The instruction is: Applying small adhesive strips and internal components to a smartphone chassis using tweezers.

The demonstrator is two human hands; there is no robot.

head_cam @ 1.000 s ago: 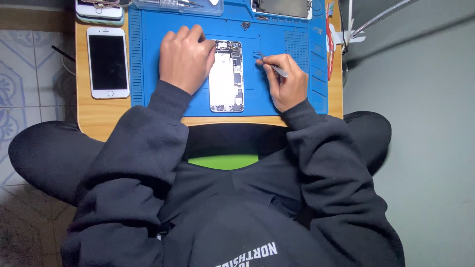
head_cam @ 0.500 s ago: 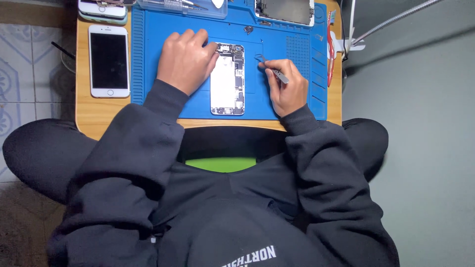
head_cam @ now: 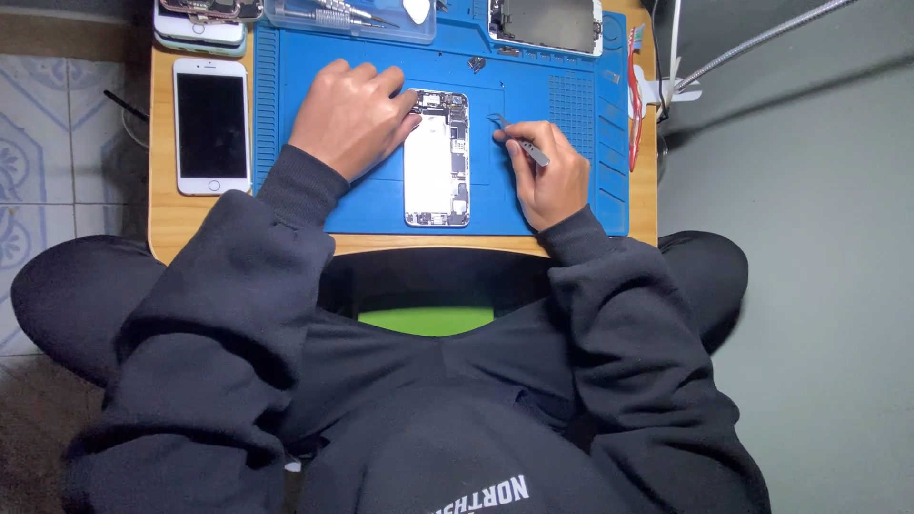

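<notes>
While my dark sleeves cover the near edge of the wooden table, both hands work on the blue repair mat just beyond it. My right hand is closed on a pair of metal tweezers, pinched between thumb and fingers. The tweezers slant away and to the left, and their tips sit at a small dark part lying on the mat just right of the opened phone.

That phone lies flat at the mat's centre, screen removed, with its long axis running from near to far. Its circuit-board end points away from me. My left hand rests curled beside the phone's left edge, fingertips touching its far left corner; it holds nothing.

Bare mat lies right of my right hand up to a ribbed panel. Left of the mat, an intact white phone lies on the wood, parallel to the opened one and well apart from it. Along the far edge sit a clear tool case, a detached screen assembly and a stack of phones at the far left corner.
</notes>
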